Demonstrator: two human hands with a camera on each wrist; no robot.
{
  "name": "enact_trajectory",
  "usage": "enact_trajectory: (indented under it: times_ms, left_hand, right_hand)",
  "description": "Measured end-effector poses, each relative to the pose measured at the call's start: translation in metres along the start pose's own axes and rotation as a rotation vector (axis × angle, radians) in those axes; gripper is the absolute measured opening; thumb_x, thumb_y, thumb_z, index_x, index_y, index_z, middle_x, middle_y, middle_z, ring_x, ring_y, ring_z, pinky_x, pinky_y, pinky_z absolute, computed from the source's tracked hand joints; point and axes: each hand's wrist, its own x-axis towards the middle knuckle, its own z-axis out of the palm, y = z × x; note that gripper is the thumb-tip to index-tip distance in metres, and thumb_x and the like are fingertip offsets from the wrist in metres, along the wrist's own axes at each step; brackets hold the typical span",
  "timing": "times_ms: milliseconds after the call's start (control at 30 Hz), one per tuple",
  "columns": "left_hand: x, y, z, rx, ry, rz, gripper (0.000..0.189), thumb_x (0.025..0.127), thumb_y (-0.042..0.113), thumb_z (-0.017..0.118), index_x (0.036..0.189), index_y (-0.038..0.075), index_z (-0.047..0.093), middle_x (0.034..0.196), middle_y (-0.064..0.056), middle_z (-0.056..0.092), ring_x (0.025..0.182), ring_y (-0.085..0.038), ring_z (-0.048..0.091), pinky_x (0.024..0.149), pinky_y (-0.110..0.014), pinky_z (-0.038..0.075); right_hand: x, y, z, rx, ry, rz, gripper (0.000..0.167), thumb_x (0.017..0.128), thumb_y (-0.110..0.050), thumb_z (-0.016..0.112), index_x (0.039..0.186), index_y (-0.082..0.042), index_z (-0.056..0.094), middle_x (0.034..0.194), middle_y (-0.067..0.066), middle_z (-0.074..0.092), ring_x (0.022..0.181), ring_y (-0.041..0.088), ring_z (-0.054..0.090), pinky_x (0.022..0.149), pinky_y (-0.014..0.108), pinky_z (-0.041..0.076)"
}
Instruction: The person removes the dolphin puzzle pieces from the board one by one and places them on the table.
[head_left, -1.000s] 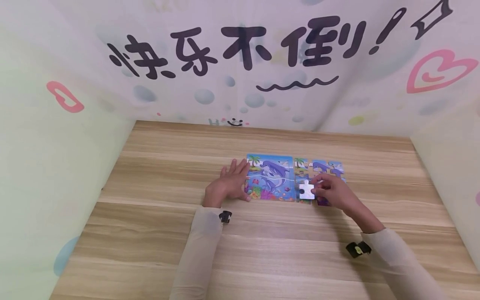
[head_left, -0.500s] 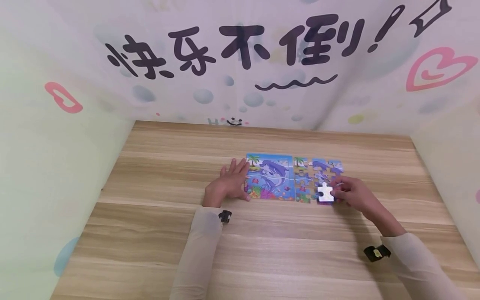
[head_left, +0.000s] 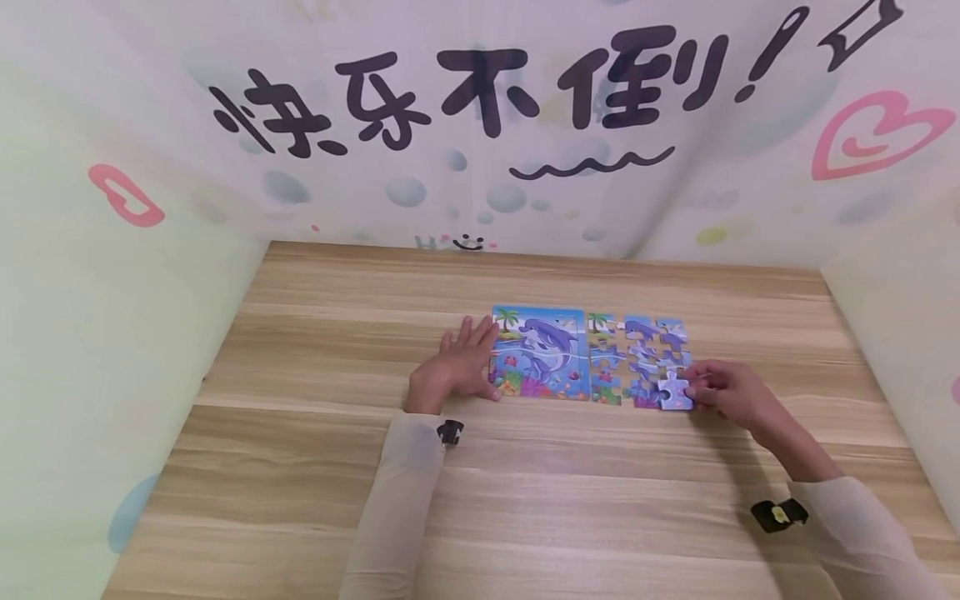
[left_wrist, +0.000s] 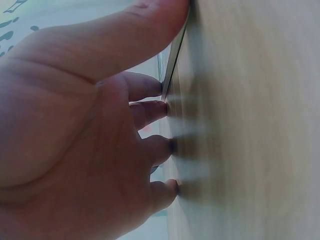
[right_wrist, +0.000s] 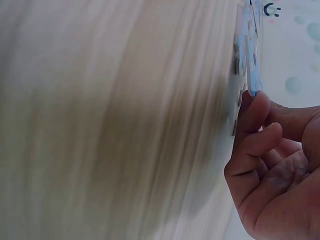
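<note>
A dolphin puzzle board (head_left: pixel 543 354) lies flat on the wooden table. My left hand (head_left: pixel 459 367) rests at its left edge, fingers spread and touching the board and tabletop; the left wrist view shows its fingertips (left_wrist: pixel 159 150) on the wood. Between thumb and fingers my right hand (head_left: pixel 738 398) pinches a jigsaw piece (head_left: pixel 675 392), seen edge-on in the right wrist view as a thin light-blue piece (right_wrist: pixel 253 75). That piece is over the lower right corner of the loose jigsaw pieces (head_left: pixel 640 350), which lie in rough rows right of the board.
The wooden table (head_left: pixel 525 500) meets a printed cloth wall (head_left: pixel 480 183) at the back, with side panels at left and right. Both wrists wear black straps, the right one (head_left: pixel 780 515) beside a pale sleeve.
My right hand has carried the pinched jigsaw piece rightward across the loose pieces to their lower right corner. The left hand has stayed at the board's edge.
</note>
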Motion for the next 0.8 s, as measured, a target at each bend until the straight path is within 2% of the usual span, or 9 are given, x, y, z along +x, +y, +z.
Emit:
enact_trajectory:
  times_ms: [300,500,800]
  left_hand:
    - [-0.001,-0.001,0.000,-0.010,0.000,0.010,0.113,0.083,0.036,0.079,0.160,0.013,0.000,0.167,-0.004,-0.012,0.151,-0.029,-0.019,0.122,-0.053,-0.008]
    - [-0.002,-0.001,0.000,-0.013,-0.005,0.010,0.114,0.083,0.037,0.079,0.160,0.013,-0.001,0.167,-0.004,-0.012,0.151,-0.029,-0.020,0.122,-0.053,-0.009]
    - [0.000,-0.001,0.000,-0.018,-0.005,-0.002,0.114,0.083,0.037,0.079,0.160,0.014,-0.001,0.167,-0.002,-0.013,0.151,-0.027,-0.020,0.122,-0.051,-0.010]
  right_hand:
    - [-0.003,0.015,-0.009,-0.009,-0.001,0.017,0.027,0.098,-0.010,0.062,0.119,0.006,0.059,0.087,0.006,0.066,0.069,0.012,0.057,0.055,0.027,0.047]
    - [-0.003,0.017,-0.013,-0.023,-0.007,0.017,0.027,0.098,-0.012,0.061,0.120,0.004,0.059,0.090,0.008,0.068,0.069,0.013,0.058,0.053,0.027,0.046]
    - [-0.001,0.015,-0.010,-0.082,0.029,0.030,0.028,0.097,-0.016,0.065,0.118,0.002,0.063,0.093,0.009,0.065,0.068,0.015,0.054,0.053,0.026,0.045]
